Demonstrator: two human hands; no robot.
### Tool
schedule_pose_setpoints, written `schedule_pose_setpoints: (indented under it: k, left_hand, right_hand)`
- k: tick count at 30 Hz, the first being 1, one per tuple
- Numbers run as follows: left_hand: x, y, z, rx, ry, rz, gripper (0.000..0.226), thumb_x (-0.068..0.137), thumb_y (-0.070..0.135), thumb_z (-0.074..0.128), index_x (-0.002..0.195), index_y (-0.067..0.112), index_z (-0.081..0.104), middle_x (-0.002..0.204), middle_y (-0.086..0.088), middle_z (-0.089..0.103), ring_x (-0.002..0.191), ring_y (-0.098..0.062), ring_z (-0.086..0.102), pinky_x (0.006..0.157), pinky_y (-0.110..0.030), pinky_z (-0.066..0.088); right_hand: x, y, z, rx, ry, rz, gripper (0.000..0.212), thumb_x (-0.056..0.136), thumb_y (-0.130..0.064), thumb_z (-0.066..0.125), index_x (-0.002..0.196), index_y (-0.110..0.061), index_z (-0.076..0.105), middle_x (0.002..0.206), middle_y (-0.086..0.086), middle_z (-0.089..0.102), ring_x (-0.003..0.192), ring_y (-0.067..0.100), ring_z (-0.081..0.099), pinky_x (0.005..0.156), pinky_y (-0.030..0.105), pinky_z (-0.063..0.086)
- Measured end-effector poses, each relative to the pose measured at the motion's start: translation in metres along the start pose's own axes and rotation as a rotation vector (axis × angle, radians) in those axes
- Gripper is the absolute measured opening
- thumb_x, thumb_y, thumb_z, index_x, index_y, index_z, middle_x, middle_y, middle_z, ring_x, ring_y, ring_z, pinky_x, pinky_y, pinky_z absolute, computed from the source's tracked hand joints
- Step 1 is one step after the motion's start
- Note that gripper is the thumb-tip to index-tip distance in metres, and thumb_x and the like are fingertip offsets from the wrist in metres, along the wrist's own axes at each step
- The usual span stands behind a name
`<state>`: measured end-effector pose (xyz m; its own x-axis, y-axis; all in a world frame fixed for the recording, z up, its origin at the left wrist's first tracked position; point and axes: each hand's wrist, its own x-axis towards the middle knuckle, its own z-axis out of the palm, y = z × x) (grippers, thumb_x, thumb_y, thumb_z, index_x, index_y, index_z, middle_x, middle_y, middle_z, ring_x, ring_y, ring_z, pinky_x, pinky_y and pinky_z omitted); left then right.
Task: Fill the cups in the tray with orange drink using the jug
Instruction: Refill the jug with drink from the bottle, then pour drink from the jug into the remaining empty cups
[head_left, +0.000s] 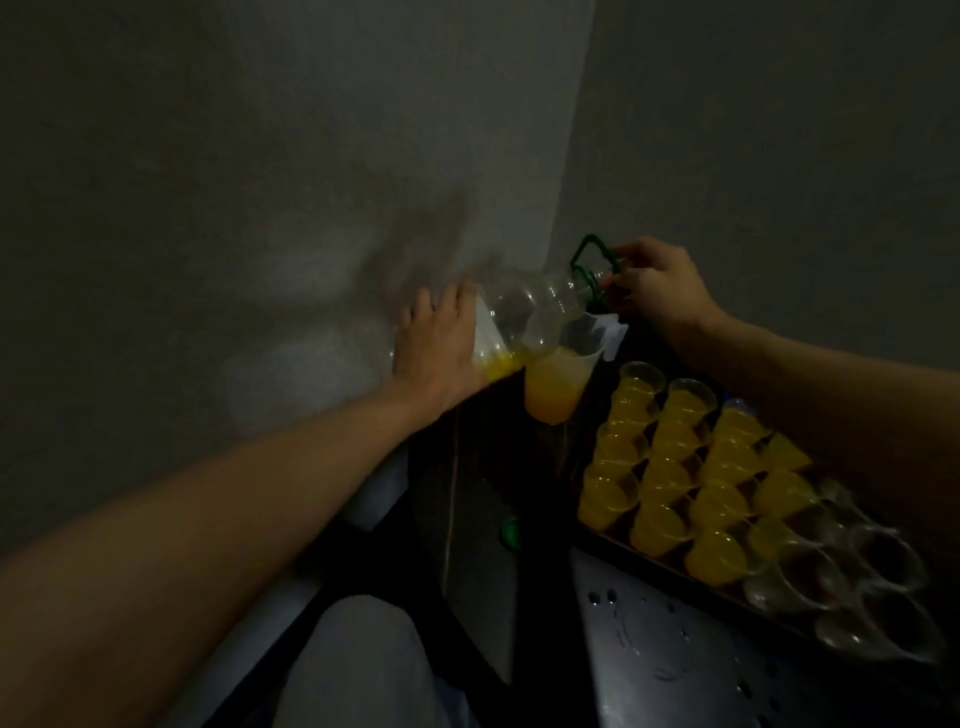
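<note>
1. The jug (558, 379) is a see-through plastic one, wide at the top and narrower at the bottom. It's about half full of cloudy orange drink (550, 400). It stands at the far end of the dark worktop (467, 467), by the wall corner, just beyond the tray's far-left corner.
2. A big clear bottle (524, 312) lies nearly flat above the jug, with a little orange pooled at its left end.
3. The left hand (441, 343) grips the bottle's base end, fingers wrapped over it. The right hand (654, 283) has its fingers curled into the green loop handle (589, 249) at the neck.
4. The tray (670, 569) sits on the right. The filled cups (670, 452) are bright orange and take up its far and left part; the empty cups (857, 571) are clear and sit along the near-right side.
5. It's super dark, so I can't tell if anything is actually flowing from the bottle. The jug's top is behind the bottle, the right forearm covers some cups, and the tray's right side fades into black.
6. There's a small green thing (511, 532) on the worktop left of the tray, too blurry to identify.
</note>
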<state>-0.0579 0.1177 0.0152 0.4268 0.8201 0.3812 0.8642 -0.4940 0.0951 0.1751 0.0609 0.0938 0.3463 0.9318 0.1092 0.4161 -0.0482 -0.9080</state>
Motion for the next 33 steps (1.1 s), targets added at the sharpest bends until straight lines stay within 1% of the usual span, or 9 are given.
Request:
schedule_pose_setpoints:
  k: [4, 8, 11, 16, 19, 23, 26, 30, 33]
  left_hand:
    - [-0.031, 0.011, 0.022, -0.176, -0.004, -0.094, 0.106, 0.063, 0.055, 0.085, 0.146, 0.013, 0.035, 0.142, -0.008, 0.047, 0.12, -0.034, 0.047, 0.097, -0.043, 0.042]
    - [-0.048, 0.016, 0.039, -0.327, 0.013, -0.219, 0.112, 0.061, 0.053, 0.089, 0.147, 0.008, 0.033, 0.146, -0.011, 0.045, 0.128, -0.031, 0.044, 0.104, -0.04, 0.041]
    - [-0.054, 0.021, 0.047, -0.452, 0.005, -0.306, 0.114, 0.061, 0.047, 0.091, 0.148, 0.007, 0.03, 0.148, -0.013, 0.043, 0.134, -0.03, 0.04, 0.108, -0.038, 0.038]
    - [-0.058, 0.031, 0.061, -0.582, 0.024, -0.407, 0.125, 0.058, 0.05, 0.093, 0.152, 0.009, 0.022, 0.154, -0.015, 0.037, 0.141, -0.032, 0.036, 0.111, -0.043, 0.038]
    - [-0.06, 0.036, 0.073, -0.639, 0.02, -0.431, 0.129, 0.058, 0.051, 0.094, 0.153, 0.008, 0.018, 0.154, -0.017, 0.035, 0.14, -0.034, 0.037, 0.111, -0.043, 0.038]
    - [-0.064, 0.045, 0.084, -0.722, 0.077, -0.496, 0.125, 0.055, 0.046, 0.096, 0.149, 0.006, 0.024, 0.151, -0.018, 0.038, 0.139, -0.035, 0.04, 0.111, -0.042, 0.038]
    - [-0.065, 0.046, 0.093, -0.773, 0.086, -0.562, 0.128, 0.052, 0.048, 0.097, 0.149, 0.003, 0.026, 0.149, -0.019, 0.042, 0.137, -0.034, 0.043, 0.112, -0.04, 0.038]
    - [-0.068, 0.04, 0.105, -0.809, 0.132, -0.582, 0.125, 0.046, 0.052, 0.096, 0.143, 0.002, 0.035, 0.142, -0.019, 0.049, 0.132, -0.034, 0.049, 0.112, -0.042, 0.041]
    - [-0.07, 0.039, 0.106, -0.827, 0.134, -0.578, 0.133, 0.049, 0.046, 0.098, 0.152, 0.004, 0.025, 0.152, -0.019, 0.041, 0.141, -0.032, 0.041, 0.116, -0.037, 0.034]
  right_hand:
    - [-0.01, -0.012, -0.008, -0.084, -0.133, -0.007, 0.028, 0.1, 0.001, 0.046, 0.123, -0.006, 0.061, 0.097, 0.011, 0.07, 0.084, 0.019, 0.068, 0.07, 0.023, 0.057]
    - [-0.016, -0.022, -0.007, -0.081, -0.241, 0.043, 0.035, 0.098, 0.006, 0.048, 0.126, -0.008, 0.065, 0.109, 0.013, 0.072, 0.094, 0.029, 0.069, 0.089, 0.037, 0.059]
    - [-0.017, -0.025, -0.009, -0.076, -0.283, 0.063, 0.044, 0.095, 0.013, 0.044, 0.125, -0.009, 0.067, 0.116, 0.006, 0.073, 0.098, 0.032, 0.072, 0.089, 0.039, 0.06]
    - [-0.011, -0.02, -0.024, -0.007, -0.228, 0.112, 0.048, 0.089, 0.018, 0.047, 0.113, -0.015, 0.072, 0.118, 0.002, 0.072, 0.099, 0.032, 0.072, 0.091, 0.043, 0.059]
    - [-0.012, -0.019, -0.039, -0.063, -0.198, 0.138, 0.048, 0.09, 0.017, 0.043, 0.108, -0.017, 0.072, 0.119, 0.003, 0.071, 0.094, 0.028, 0.074, 0.087, 0.04, 0.06]
    - [-0.017, -0.017, -0.062, -0.146, -0.149, 0.183, 0.05, 0.092, 0.017, 0.036, 0.117, -0.012, 0.068, 0.119, 0.002, 0.07, 0.088, 0.021, 0.074, 0.076, 0.03, 0.062]
    - [-0.02, -0.013, -0.077, -0.196, -0.112, 0.195, 0.052, 0.091, 0.018, 0.032, 0.121, -0.008, 0.066, 0.119, 0.005, 0.07, 0.083, 0.019, 0.073, 0.074, 0.03, 0.063]
    - [-0.021, -0.002, -0.087, -0.235, -0.089, 0.206, 0.053, 0.093, 0.016, 0.032, 0.123, -0.013, 0.066, 0.121, 0.004, 0.068, 0.097, 0.02, 0.072, 0.079, 0.032, 0.062]
    - [-0.016, 0.007, -0.084, -0.226, -0.098, 0.205, 0.057, 0.091, 0.017, 0.036, 0.121, -0.021, 0.065, 0.127, 0.001, 0.065, 0.111, 0.016, 0.064, 0.084, 0.033, 0.06]
